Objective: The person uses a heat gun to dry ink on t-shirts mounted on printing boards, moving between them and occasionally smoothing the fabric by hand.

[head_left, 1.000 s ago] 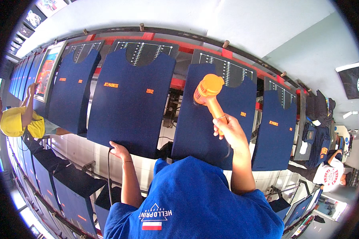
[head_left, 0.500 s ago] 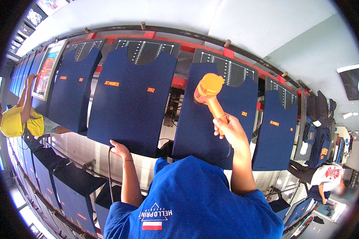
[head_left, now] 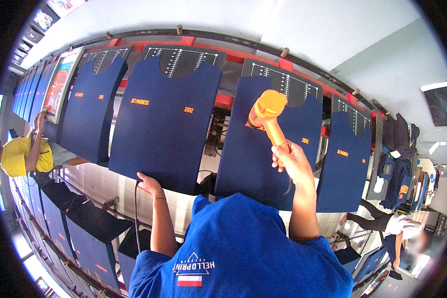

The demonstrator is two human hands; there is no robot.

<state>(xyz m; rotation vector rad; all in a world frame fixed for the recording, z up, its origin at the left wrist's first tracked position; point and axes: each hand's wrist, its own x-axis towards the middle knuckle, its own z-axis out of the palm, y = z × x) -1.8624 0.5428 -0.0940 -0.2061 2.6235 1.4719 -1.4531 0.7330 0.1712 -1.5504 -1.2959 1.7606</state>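
Note:
My right hand [head_left: 293, 163] is closed around the handle of an orange heat gun [head_left: 270, 105]. Its nozzle points down at the orange print on a navy shirt [head_left: 238, 159], apart from the cloth as far as I can judge. That shirt is stretched over a dark flat board [head_left: 295, 99] with white ruler marks. At the near left corner of the neighbouring navy shirt [head_left: 159, 134], my left hand [head_left: 149, 184] is closed, with a dark cord [head_left: 136, 213] running down from its fingers. Where the cord leads is hidden.
More shirt-covered boards line a red rack [head_left: 188, 41], including a navy shirt [head_left: 345, 164] at right. A framed screen [head_left: 59, 89] lies far left, beside a person in yellow [head_left: 27, 156]. Another person [head_left: 405, 226] bends at right. A second board row [head_left: 92, 243] stands lower left.
The heat gun has shifted slightly right, its nozzle now over the orange print. My left hand stays put. At right, the person in white has bent lower; the person in yellow has moved their arms.

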